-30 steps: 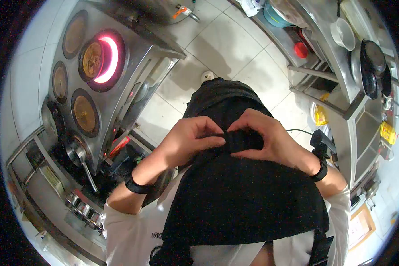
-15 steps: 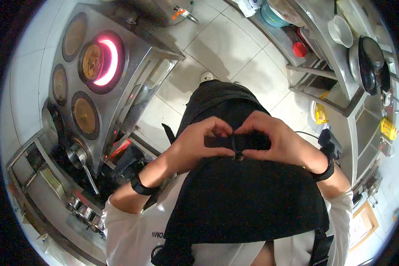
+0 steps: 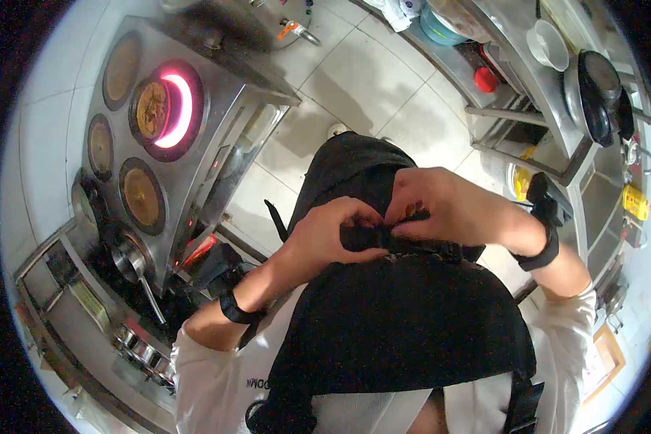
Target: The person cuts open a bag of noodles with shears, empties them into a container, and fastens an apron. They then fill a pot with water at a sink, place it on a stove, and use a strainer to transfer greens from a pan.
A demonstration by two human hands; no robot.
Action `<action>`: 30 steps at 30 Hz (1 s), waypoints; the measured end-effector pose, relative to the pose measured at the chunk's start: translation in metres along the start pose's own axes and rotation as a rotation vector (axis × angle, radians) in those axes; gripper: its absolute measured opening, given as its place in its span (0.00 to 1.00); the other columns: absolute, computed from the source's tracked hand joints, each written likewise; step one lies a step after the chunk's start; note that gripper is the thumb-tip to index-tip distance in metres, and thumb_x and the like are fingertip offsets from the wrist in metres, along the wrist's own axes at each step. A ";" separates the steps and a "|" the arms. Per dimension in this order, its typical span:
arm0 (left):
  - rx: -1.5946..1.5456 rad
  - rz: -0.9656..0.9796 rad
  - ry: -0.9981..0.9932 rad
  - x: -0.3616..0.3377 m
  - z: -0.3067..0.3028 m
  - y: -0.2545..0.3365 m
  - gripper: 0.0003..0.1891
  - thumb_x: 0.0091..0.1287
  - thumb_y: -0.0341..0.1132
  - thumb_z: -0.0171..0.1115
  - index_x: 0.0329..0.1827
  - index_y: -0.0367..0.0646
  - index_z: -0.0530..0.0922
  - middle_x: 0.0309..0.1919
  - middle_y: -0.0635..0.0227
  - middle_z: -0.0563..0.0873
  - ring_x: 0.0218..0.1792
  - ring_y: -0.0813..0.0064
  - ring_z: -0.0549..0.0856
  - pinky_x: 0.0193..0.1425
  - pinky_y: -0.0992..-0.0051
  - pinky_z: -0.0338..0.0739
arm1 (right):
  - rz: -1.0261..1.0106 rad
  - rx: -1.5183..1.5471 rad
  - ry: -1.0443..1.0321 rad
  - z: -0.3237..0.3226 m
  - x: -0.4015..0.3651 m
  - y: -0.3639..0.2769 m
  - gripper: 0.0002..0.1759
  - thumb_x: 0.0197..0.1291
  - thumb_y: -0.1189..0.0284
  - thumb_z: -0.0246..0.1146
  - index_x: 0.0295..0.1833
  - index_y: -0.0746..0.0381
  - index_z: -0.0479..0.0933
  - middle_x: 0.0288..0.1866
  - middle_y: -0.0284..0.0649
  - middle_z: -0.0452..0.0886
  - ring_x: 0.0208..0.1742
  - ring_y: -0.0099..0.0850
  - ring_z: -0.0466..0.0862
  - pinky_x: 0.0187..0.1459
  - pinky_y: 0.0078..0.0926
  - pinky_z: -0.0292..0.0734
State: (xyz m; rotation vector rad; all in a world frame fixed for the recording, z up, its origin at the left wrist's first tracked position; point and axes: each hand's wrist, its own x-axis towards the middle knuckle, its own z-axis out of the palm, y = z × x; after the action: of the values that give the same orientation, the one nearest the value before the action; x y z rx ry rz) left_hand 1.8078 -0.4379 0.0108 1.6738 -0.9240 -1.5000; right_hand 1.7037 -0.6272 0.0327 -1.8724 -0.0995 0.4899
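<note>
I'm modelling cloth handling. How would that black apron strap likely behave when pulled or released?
Probably floppy: the strap bends sharply between the left hand and right hand. Likely light, since a mere pinch holds it. The apron drapes in folds, so it would likely sag once released.

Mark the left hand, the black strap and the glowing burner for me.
left hand [image 3: 325,235], head view, back of the hand.
black strap [image 3: 365,238], head view, stretch between the hands.
glowing burner [image 3: 182,101], head view, lit red ring.

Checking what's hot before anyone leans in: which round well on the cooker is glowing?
The well second from the picture's top: a bright pink-red ring glows along its rim. The other wells show no glow.
</note>
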 end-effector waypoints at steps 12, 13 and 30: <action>0.061 -0.124 0.002 0.003 -0.001 0.008 0.20 0.49 0.37 0.69 0.42 0.36 0.74 0.40 0.62 0.79 0.43 0.72 0.79 0.51 0.75 0.72 | 0.078 0.136 -0.260 0.000 0.020 0.026 0.12 0.47 0.70 0.65 0.32 0.68 0.76 0.27 0.42 0.78 0.29 0.29 0.78 0.31 0.24 0.72; 0.063 -0.114 -0.004 0.004 -0.002 0.008 0.21 0.49 0.37 0.69 0.42 0.36 0.74 0.40 0.62 0.79 0.43 0.72 0.79 0.51 0.75 0.72 | 0.071 0.183 -0.265 0.003 0.020 0.030 0.11 0.47 0.70 0.65 0.32 0.68 0.76 0.26 0.42 0.78 0.28 0.29 0.78 0.30 0.24 0.71; 0.046 -0.064 0.076 0.000 0.001 0.003 0.21 0.50 0.39 0.68 0.42 0.37 0.74 0.38 0.62 0.79 0.41 0.73 0.80 0.47 0.76 0.73 | 0.045 -0.084 0.268 0.035 -0.006 0.004 0.06 0.43 0.79 0.59 0.30 0.65 0.71 0.28 0.43 0.73 0.29 0.37 0.76 0.28 0.29 0.70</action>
State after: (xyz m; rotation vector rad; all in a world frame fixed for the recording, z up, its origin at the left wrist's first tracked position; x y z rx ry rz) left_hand 1.8071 -0.4393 0.0134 1.7962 -0.8780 -1.4564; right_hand 1.6846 -0.5991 0.0210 -2.0092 0.1021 0.2654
